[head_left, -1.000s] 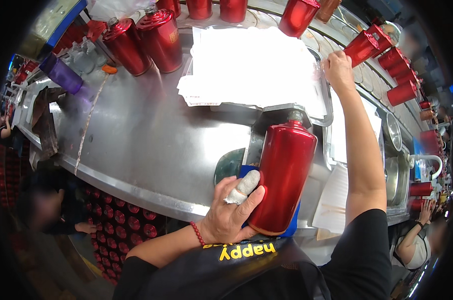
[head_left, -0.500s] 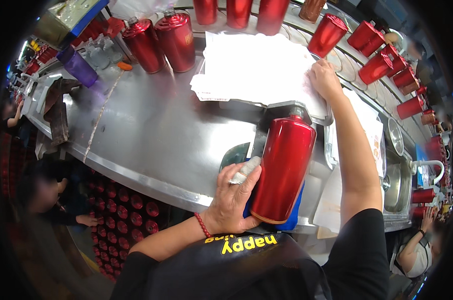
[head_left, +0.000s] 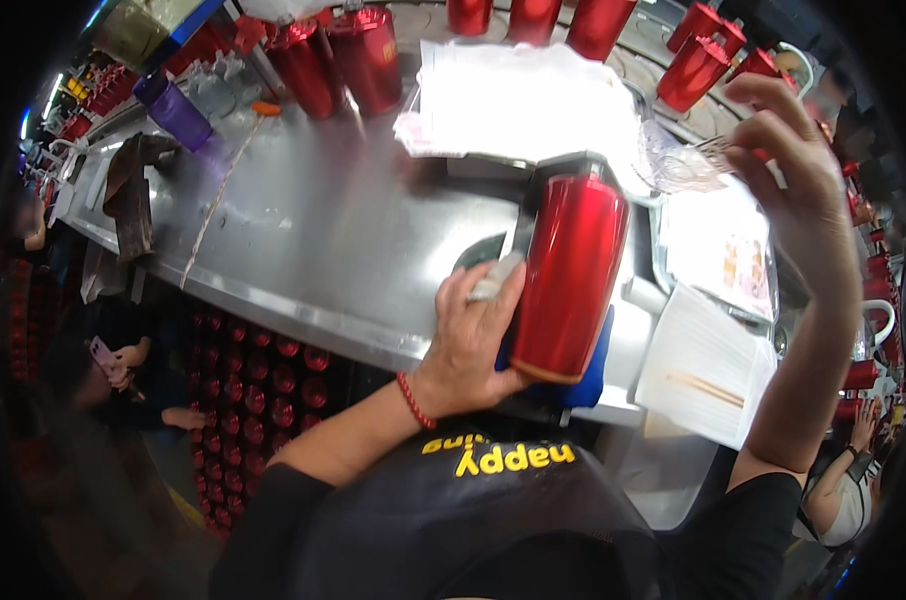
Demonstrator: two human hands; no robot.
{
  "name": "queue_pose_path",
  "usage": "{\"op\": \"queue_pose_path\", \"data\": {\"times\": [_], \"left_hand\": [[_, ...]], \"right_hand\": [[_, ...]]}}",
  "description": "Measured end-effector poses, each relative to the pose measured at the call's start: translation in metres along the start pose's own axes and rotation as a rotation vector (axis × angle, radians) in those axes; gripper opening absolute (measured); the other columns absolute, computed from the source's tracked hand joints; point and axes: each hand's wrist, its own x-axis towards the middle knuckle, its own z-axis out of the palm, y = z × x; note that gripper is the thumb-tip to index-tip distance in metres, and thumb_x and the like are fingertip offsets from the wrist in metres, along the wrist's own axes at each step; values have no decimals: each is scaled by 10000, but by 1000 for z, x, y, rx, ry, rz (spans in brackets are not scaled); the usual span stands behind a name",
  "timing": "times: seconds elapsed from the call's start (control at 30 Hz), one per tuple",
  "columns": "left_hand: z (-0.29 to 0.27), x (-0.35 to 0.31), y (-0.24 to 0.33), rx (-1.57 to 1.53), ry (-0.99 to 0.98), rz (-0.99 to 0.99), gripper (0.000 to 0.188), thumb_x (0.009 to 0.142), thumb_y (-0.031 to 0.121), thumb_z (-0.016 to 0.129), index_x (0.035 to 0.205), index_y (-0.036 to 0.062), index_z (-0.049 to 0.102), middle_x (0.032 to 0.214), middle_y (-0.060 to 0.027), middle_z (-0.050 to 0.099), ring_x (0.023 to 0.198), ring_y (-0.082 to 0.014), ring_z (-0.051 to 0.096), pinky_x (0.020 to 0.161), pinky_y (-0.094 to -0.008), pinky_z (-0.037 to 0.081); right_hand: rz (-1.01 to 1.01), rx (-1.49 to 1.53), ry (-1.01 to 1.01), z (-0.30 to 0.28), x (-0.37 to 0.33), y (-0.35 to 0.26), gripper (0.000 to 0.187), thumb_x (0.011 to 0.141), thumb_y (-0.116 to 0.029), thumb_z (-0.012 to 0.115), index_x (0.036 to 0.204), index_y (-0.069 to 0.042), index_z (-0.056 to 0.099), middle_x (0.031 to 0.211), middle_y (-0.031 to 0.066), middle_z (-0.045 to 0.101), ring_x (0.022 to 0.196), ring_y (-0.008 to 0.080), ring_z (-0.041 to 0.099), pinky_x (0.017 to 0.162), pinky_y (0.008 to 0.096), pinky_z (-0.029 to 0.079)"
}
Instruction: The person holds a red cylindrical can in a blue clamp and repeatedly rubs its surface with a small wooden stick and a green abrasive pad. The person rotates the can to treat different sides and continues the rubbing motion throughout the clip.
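Note:
In front of me a glossy red bottle (head_left: 571, 280) lies on its back on a stand with blue padding, neck pointing away. My left hand (head_left: 473, 340) is closed against its left side and lower end, thumb by the base. A white cloth piece or finger wrap (head_left: 497, 277) shows at its fingers. My right hand (head_left: 798, 175) is raised at the right, fingertips pinched on a thin see-through sheet (head_left: 678, 160) with faint printing. The sheet stretches left toward a stack of white paper sheets (head_left: 523, 100), blurred by motion.
More red bottles (head_left: 365, 60) stand at the back of the metal table (head_left: 323, 230) and along a conveyor behind. A purple bottle (head_left: 173, 110) leans at the left. White sheets (head_left: 708, 365) lie at the right. Beside the table, many red bottles (head_left: 258, 400) stand low down, near another person's hand (head_left: 183, 418).
My right hand has lifted away from the paper stack, moving right and up, with the see-through sheet in its fingers. My left hand stays at the bottle. The whole view has shifted slightly.

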Motion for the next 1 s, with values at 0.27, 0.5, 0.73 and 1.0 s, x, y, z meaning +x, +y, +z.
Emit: {"op": "queue_pose_path", "data": {"times": [0.27,0.5,0.73,1.0], "left_hand": [[10,0,-14,-41,-68,32,1049,897,682,605,1583,-32,258,1294,-219,621,1398,-424,384,1193,-517,152],[-38,24,1,-365,-49,42,732,1023,484,545,1548,-3,394,1604,-229,346,1500,-319,290,1225,-444,156],[-23,46,4,10,-32,149,585,945,400,656,1468,152,573,1584,-254,363,1459,-391,315,1216,-467,162],[-31,43,-6,-62,-112,140,605,988,499,585,1471,135,571,1604,-267,329,1471,-390,297,1222,-469,139]], "right_hand": [[69,282,-280,-10,-9,-47,157,975,-115,658,863,-51,568,1328,121,560,1231,270,581,899,393,534],[150,323,-96,96,-17,-55,160,988,-154,652,886,-37,614,1130,106,579,944,238,621,754,347,541],[243,310,103,103,-24,-60,120,937,-105,678,940,-20,594,1146,127,589,995,264,629,774,374,539],[360,308,139,110,-81,-116,512,815,-83,799,1310,-87,670,1378,199,514,1245,364,535,1031,468,481]]}}
